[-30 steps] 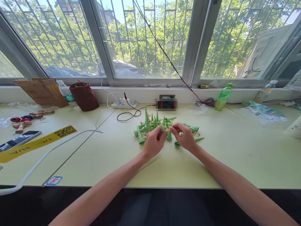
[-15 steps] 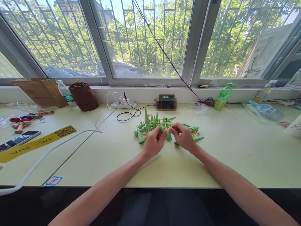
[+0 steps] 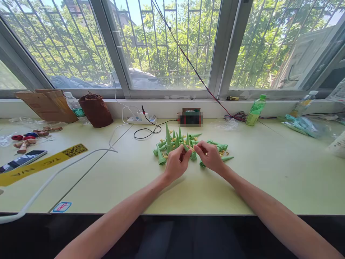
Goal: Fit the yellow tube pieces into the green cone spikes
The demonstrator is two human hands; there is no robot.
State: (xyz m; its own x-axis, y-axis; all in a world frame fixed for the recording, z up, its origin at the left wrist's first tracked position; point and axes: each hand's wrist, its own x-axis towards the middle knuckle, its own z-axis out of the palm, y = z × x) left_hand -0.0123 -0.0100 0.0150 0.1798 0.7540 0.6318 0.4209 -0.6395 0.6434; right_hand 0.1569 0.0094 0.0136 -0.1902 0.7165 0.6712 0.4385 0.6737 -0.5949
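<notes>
My left hand (image 3: 177,160) pinches a green cone-shaped plastic watering spike (image 3: 185,147), its tip pointing up and to the left. Close beside it, my right hand (image 3: 210,154) is closed on a small yellow plastic valve (image 3: 192,149) at the spike's wide end. My fingers partly cover where the two parts meet. Behind and around both hands lie more green spikes (image 3: 161,158), several standing upright and others on their sides. Small yellow valves (image 3: 223,153) are scattered among them.
A small box (image 3: 191,118), power strip (image 3: 141,118) and black cable stand behind the pile. A green bottle (image 3: 254,110) and a clear bag (image 3: 304,126) are at right. A brown pouch (image 3: 95,109), cardboard (image 3: 44,104) and phone (image 3: 24,160) are at left.
My hands stay almost in place, with only slight finger movement at the spike. At the far right, the clear bag has shifted, and a small pinkish shape beside it is gone.
</notes>
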